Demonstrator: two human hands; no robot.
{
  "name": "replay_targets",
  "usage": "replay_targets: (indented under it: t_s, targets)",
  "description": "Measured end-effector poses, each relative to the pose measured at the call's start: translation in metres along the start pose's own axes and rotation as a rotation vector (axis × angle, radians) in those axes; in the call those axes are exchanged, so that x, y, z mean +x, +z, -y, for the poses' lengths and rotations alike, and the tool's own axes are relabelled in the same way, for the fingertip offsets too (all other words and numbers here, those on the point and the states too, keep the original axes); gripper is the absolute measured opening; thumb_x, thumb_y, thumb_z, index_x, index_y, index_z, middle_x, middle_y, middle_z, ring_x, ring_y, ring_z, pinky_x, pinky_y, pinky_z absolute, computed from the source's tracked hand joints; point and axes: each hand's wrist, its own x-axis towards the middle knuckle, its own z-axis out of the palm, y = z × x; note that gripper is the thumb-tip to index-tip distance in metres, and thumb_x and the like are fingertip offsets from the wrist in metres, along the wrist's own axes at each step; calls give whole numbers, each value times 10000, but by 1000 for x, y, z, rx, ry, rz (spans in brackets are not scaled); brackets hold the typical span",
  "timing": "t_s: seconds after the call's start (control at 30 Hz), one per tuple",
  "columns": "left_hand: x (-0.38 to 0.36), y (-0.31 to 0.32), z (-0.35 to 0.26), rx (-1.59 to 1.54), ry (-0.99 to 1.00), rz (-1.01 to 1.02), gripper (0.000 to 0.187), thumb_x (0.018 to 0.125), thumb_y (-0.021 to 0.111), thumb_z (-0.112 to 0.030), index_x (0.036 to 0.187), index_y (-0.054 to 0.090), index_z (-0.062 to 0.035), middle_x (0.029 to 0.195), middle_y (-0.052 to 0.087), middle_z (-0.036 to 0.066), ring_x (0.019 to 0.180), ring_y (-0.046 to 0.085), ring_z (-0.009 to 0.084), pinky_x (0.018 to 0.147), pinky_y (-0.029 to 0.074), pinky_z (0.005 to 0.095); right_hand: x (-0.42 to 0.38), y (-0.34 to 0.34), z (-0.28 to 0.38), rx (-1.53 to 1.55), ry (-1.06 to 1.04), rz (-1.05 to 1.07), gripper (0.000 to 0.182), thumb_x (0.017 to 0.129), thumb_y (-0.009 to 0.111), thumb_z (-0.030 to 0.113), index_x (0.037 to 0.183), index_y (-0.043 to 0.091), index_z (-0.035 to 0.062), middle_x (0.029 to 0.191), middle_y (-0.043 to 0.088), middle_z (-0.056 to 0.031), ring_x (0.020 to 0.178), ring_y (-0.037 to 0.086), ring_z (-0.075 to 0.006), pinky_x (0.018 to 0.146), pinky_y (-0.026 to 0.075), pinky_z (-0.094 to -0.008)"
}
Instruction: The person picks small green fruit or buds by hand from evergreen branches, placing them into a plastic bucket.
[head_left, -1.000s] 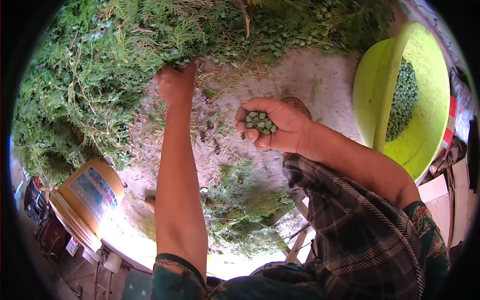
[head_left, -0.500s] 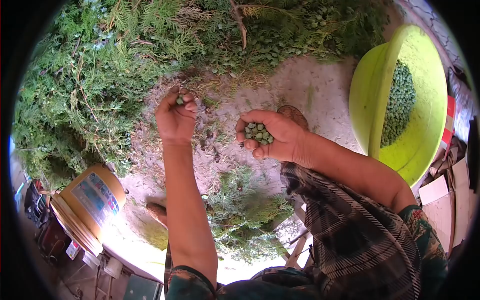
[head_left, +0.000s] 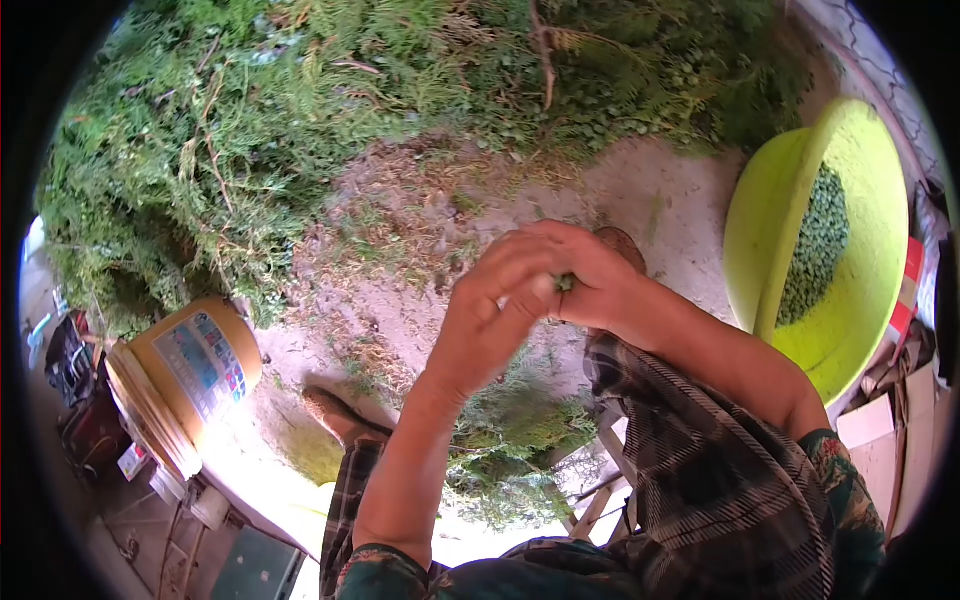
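My two hands meet above the littered floor. My left hand (head_left: 495, 305) reaches across from below, its curled fingers laid over the right palm and its thumb beside a bit of green. My right hand (head_left: 592, 275) is cupped beneath, closed round small green seed cones (head_left: 564, 283). Only a little of these cones shows between the hands; the left fingers cover the others. Nearest beyond the right forearm stands a lime-green basin (head_left: 750, 230), tilted in view, with a heap of similar green cones (head_left: 815, 250) inside.
Cut evergreen branches (head_left: 300, 120) are piled along the top and left. A smaller branch heap (head_left: 520, 435) lies near my legs. At the lower left is a tan bucket (head_left: 210, 360), and cardboard (head_left: 885, 440) sits at the right. My shoe (head_left: 335, 410) rests on the floor.
My left hand has moved right and down from near the branches onto my right hand, covering the cones in its palm. The view has shifted slightly.
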Motion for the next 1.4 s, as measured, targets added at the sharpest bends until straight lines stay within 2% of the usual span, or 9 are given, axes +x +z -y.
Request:
replay_targets:
  t_s: [0.07, 0.17, 0.23, 0.37, 0.6, 1.03, 1.13, 1.33, 1.4]
  targets:
    - [1, -13, 8, 519, 537, 25, 233, 891, 550, -233, 1056, 623, -87, 1085, 601, 63, 1009, 560, 185, 895, 447, 336, 4, -15, -1, -22, -45, 24, 221, 887, 506, 258, 926, 583, 55, 865, 633, -91, 722, 623, -203, 623, 560, -386]
    - [13, -51, -13, 540, 19, -586, 423, 886, 555, -311, 1235, 543, -72, 1229, 522, 180, 1175, 465, 276, 933, 423, 396, 8, -29, 6, 151, 187, 226, 218, 885, 513, 256, 931, 584, 55, 856, 637, -92, 681, 614, -186, 546, 532, -342]
    - [43, -126, 30, 972, 231, -735, 525, 864, 563, -351, 1308, 462, -88, 1359, 368, 233, 1252, 365, 374, 960, 398, 456, 6, -29, 6, 133, 152, 186, 217, 886, 514, 251, 919, 584, 49, 852, 639, -99, 650, 606, -171, 489, 487, -303]
    - [38, -139, 64, 1450, 140, -700, 616, 796, 627, -304, 1318, 421, -50, 1385, 313, 254, 1284, 290, 439, 1013, 317, 506, -1, -25, 12, 137, 122, 165, 216, 883, 520, 249, 901, 584, 44, 843, 639, -102, 645, 603, -164, 482, 474, -286]
    - [14, -144, 93, 1228, 496, -860, 336, 754, 658, -87, 1081, 599, -35, 1098, 581, 186, 1058, 529, 355, 898, 424, 408, 1, -31, 14, 108, 99, 162, 208, 874, 542, 243, 891, 581, 40, 859, 637, -108, 683, 615, -183, 538, 514, -325]
    - [36, -127, 63, 1081, 494, -958, 83, 774, 619, -63, 846, 601, -24, 889, 629, 126, 816, 591, 265, 769, 477, 377, -2, -19, 7, 132, 45, 141, 250, 894, 508, 195, 1017, 562, -17, 1094, 583, -199, 1003, 593, -340, 922, 441, -548]
    - [6, -73, 33, 574, 472, -801, 109, 787, 624, -34, 891, 594, -25, 885, 629, 89, 821, 597, 198, 781, 478, 327, -3, -19, 8, 136, 47, 149, 258, 897, 506, 204, 1015, 563, -18, 1090, 584, -198, 1014, 587, -343, 933, 430, -550]
    - [-29, -7, 1, 665, 552, -161, 245, 754, 690, -26, 987, 615, -30, 957, 637, 61, 922, 594, 172, 839, 452, 298, -9, -12, 7, 170, 53, 228, 280, 910, 481, 234, 995, 570, -17, 1084, 581, -209, 981, 607, -329, 797, 525, -505]
    - [-21, -23, 3, 675, 384, -388, 196, 796, 651, -62, 986, 623, -20, 977, 636, 86, 944, 591, 194, 844, 447, 301, -7, -22, 8, 253, 115, 342, 281, 911, 478, 244, 985, 571, -10, 1060, 580, -217, 878, 630, -305, 672, 547, -450]
